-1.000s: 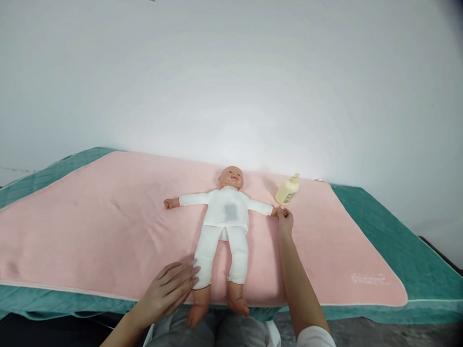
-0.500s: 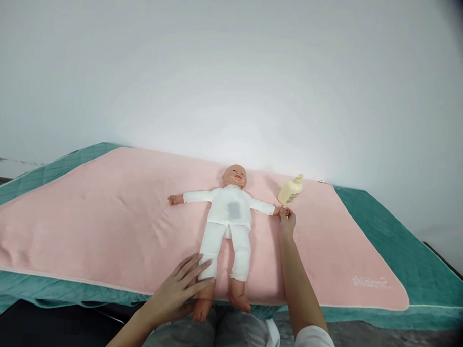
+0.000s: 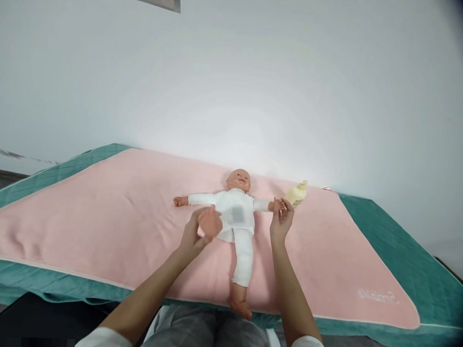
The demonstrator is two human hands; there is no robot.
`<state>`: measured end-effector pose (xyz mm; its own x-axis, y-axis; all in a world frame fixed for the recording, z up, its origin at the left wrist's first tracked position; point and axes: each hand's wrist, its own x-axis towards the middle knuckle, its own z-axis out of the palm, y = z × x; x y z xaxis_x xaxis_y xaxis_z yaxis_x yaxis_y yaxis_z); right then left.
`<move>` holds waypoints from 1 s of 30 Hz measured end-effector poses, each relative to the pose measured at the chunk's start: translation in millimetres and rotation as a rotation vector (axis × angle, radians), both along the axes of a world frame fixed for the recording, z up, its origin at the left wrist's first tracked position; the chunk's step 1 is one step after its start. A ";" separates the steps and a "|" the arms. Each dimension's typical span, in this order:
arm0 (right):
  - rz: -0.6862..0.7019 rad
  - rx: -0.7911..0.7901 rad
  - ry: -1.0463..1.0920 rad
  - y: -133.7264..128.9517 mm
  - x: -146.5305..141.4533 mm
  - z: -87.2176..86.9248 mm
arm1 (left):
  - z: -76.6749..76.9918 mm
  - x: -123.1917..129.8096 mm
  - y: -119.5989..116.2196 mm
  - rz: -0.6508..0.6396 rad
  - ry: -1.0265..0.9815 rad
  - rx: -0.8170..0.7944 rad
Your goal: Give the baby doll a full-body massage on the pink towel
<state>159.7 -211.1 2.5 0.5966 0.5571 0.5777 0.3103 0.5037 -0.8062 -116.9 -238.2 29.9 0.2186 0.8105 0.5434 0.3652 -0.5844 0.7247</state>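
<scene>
A baby doll with a white cloth body lies on its back on a pink mat, head toward the wall. My left hand grips the doll's foot, with that leg raised and bent up over the belly; the sole faces me. My right hand pinches the doll's hand on the right side, its arm lifted a little off the mat. The other doll leg lies straight toward me, its foot at the mat's front edge. Just behind my right hand stands a pale yellow pump bottle, partly covered by my fingers.
Under the mat is a green quilted bed cover, showing at both sides and along the front. A white wall rises behind the bed. Something dark stands at the lower left, below the bed edge.
My left hand has taken the doll's foot and lifted the leg up toward the belly. My right hand has drawn the doll's hand slightly inward and up. The view has shifted slightly.
</scene>
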 end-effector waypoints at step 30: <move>0.569 0.005 -0.683 -19.6 -42.7 -18.7 | 1.5 89.6 92.8 -0.052 0.417 -0.089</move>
